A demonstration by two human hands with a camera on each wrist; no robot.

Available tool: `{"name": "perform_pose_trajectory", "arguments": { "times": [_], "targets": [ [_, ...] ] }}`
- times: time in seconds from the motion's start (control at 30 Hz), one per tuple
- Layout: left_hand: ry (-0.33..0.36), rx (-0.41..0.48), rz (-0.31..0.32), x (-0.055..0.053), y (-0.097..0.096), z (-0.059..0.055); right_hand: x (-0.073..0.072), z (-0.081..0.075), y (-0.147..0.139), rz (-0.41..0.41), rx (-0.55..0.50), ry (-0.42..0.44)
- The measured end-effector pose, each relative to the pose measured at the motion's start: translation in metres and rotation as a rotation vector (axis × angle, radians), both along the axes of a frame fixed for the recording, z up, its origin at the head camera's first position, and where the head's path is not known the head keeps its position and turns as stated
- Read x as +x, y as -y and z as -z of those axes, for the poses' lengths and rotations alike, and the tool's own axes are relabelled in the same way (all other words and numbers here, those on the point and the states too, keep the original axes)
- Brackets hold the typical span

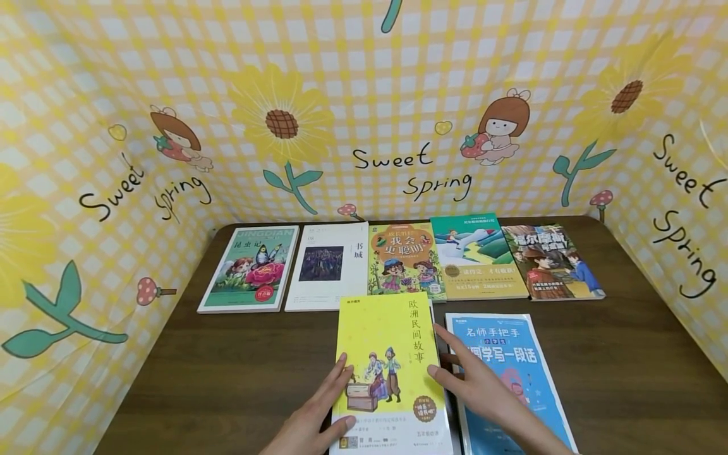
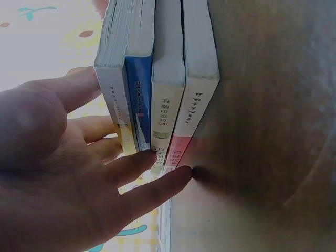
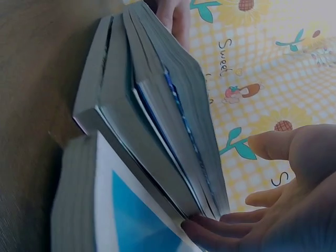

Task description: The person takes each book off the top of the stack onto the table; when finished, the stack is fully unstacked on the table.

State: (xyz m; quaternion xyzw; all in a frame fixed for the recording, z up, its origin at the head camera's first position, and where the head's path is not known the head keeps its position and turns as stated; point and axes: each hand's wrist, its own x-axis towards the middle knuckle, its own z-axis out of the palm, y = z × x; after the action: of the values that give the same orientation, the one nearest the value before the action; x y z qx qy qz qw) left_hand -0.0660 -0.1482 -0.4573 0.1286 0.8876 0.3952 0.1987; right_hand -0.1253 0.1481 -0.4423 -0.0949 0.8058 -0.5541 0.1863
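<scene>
A yellow storybook [image 1: 381, 354] lies on top of a stack of several books, whose spines [image 2: 142, 115] show in the left wrist view. My left hand [image 1: 315, 411] rests along the stack's left side, its fingers fairly straight against the spines and its thumb by the cover's lower left. On the opposite side, my right hand [image 1: 474, 382] touches the page edges [image 3: 152, 110] with its fingertips, its thumb at the yellow cover's right edge. A blue workbook [image 1: 512, 379] lies right of the stack, partly covered by my right hand and forearm.
Along the back of the dark wooden table [image 1: 227, 373] runs a row of books: a green insect book [image 1: 250, 268], a white book [image 1: 324, 268], an orange-brown one [image 1: 404, 259], a green-and-yellow one [image 1: 474, 256] and a detective book [image 1: 554, 262]. Yellow checked cloth [image 1: 364, 95] surrounds the table.
</scene>
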Motion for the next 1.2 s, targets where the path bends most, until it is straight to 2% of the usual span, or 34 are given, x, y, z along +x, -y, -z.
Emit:
{"name": "perform_pose_trajectory", "arguments": {
  "times": [0.13,0.2,0.37,0.53,0.8,1.2],
  "targets": [
    [-0.004,0.001,0.004,0.000,0.000,0.000,0.000,0.002,0.003,-0.086,-0.036,0.022],
    [0.001,0.002,0.003,0.000,0.000,0.000,0.001,0.003,0.005,-0.092,-0.014,0.013],
    [0.009,0.000,-0.001,0.000,-0.001,0.000,0.001,0.009,0.010,-0.038,0.111,-0.018],
    [-0.006,-0.002,0.003,-0.001,0.001,0.001,0.000,0.016,0.015,-0.041,0.155,-0.069],
    [0.014,0.016,-0.009,-0.001,0.001,0.000,-0.002,0.021,0.015,-0.030,0.150,-0.131],
    [0.053,0.010,-0.030,-0.003,0.000,0.002,-0.002,0.025,0.012,-0.054,0.122,-0.131]
  ]
}}
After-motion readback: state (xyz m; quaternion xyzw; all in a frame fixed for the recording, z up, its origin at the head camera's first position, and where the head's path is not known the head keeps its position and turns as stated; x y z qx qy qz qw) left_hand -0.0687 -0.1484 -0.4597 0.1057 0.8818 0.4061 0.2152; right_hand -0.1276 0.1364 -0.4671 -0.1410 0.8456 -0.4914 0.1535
